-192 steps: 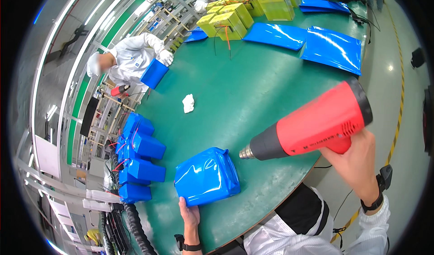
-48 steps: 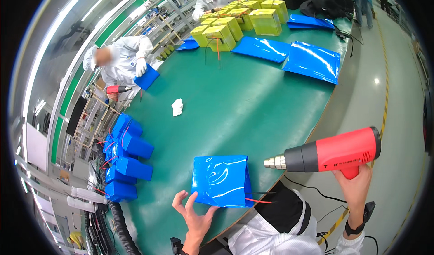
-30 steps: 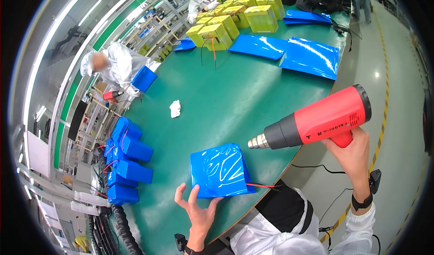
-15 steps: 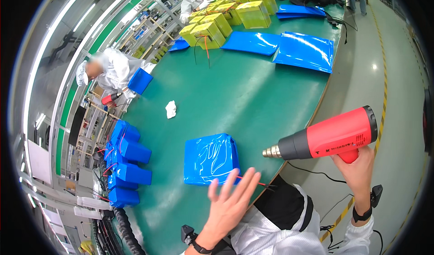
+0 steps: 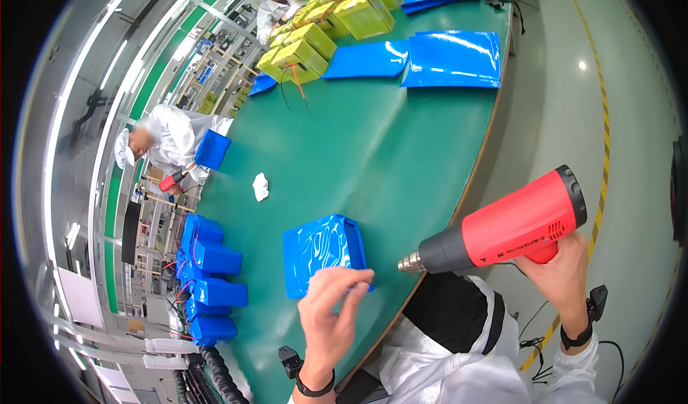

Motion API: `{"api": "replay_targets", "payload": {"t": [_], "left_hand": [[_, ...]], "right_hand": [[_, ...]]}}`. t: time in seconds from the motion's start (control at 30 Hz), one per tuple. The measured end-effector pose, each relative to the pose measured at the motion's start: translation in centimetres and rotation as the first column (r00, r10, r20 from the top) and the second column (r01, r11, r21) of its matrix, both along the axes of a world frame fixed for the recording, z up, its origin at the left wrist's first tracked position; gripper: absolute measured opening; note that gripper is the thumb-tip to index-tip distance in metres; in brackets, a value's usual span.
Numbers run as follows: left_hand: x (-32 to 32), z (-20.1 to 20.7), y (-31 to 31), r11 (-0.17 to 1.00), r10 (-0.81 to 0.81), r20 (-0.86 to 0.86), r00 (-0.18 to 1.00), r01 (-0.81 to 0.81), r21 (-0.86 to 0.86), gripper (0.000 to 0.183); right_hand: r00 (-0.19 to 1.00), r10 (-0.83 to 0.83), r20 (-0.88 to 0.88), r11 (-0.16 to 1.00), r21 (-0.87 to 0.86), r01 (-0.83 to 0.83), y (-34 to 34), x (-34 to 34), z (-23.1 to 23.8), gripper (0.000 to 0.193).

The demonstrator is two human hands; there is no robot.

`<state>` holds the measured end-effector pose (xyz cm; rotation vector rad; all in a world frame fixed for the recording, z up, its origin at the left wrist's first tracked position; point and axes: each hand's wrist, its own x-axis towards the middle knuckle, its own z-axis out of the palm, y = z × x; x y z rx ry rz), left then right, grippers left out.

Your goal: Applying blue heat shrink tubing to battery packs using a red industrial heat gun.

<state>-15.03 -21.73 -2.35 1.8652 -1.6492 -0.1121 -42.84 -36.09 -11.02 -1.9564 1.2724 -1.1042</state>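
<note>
In my right hand [image 5: 557,275] I grip the handle of a red and black heat gun [image 5: 505,232]. Its metal nozzle points left toward a block wrapped in shiny, wrinkled blue film [image 5: 315,250], with a gap between them. My left hand [image 5: 330,314] is over the block's near right corner, fingers bent and drawn together with the thumb. What lies between those fingertips, if anything, is hidden. The block's near edge is partly covered by this hand.
Several blue-wrapped blocks with red wires [image 5: 215,257] line the table's left edge. A crumpled white scrap [image 5: 261,187] lies beyond my block. Farther off are yellow-green blocks [image 5: 297,60] and flat blue sleeves [image 5: 455,60]. A co-worker [image 5: 175,135] at left holds another heat gun.
My left hand has gone from spread fingers to a closed, bent shape near the block's corner. The wires seen at that corner no longer show. The heat gun stays in my right hand.
</note>
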Motion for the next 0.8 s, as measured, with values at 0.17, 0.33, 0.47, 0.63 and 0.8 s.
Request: {"api": "replay_targets", "payload": {"t": [0.17, 0.33, 0.47, 0.63, 0.8], "left_hand": [[0.7, 0.5, -0.8, 0.993, 0.120, -0.177, 0.977, -0.118, 0.022, 0.011], [0.2, 0.2, -1.2, 0.991, 0.133, -0.168, 0.977, -0.135, 0.005, 0.012], [-2.6, -2.1, -0.3, 0.999, -0.049, 0.221, 0.974, 0.051, -0.001, 0.034], [-4.9, -6.2, 0.8, 0.978, -0.209, 0.380, 0.901, 0.181, 0.108, 0.054], [-5.0, -7.4, 0.8, 0.989, -0.141, 0.388, 0.911, 0.146, 0.019, 0.052]], "right_hand": [[0.998, 0.053, 0.044, 0.995, 0.079, -0.057, 0.6, 0.5, 0.2, 0.036], [0.997, 0.065, 0.042, 0.996, 0.060, -0.067, 0.5, 0.2, 0.3, 0.036], [0.986, -0.084, 0.143, 0.996, 0.007, 0.084, -0.7, 0.4, 0.7, 0.033], [0.989, 0.053, 0.135, 0.998, -0.036, -0.049, -3.3, -0.8, 4.4, 0.036], [0.975, 0.168, 0.148, 0.982, -0.112, -0.153, -2.3, 0.9, 7.1, 0.045]]}}
